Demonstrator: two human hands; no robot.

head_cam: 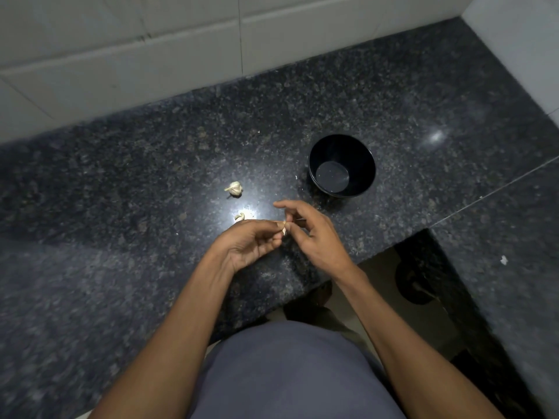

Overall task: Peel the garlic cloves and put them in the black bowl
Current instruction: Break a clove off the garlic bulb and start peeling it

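Pinching from both sides, a garlic clove (283,228) is held over the granite counter (121,182) by the curled fingers of the left hand (252,246) and the right hand (314,234). Two more garlic pieces (234,188) are seen on the counter just beyond. The black bowl (341,165) is stood near, beyond the right hand.

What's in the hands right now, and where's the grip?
A garlic clove, pinched between the fingertips of the left hand and the right hand. Which end each hand pinches is too small to tell.

Garlic clove (283,229) mostly hidden between fingertips, peel state too small to tell.
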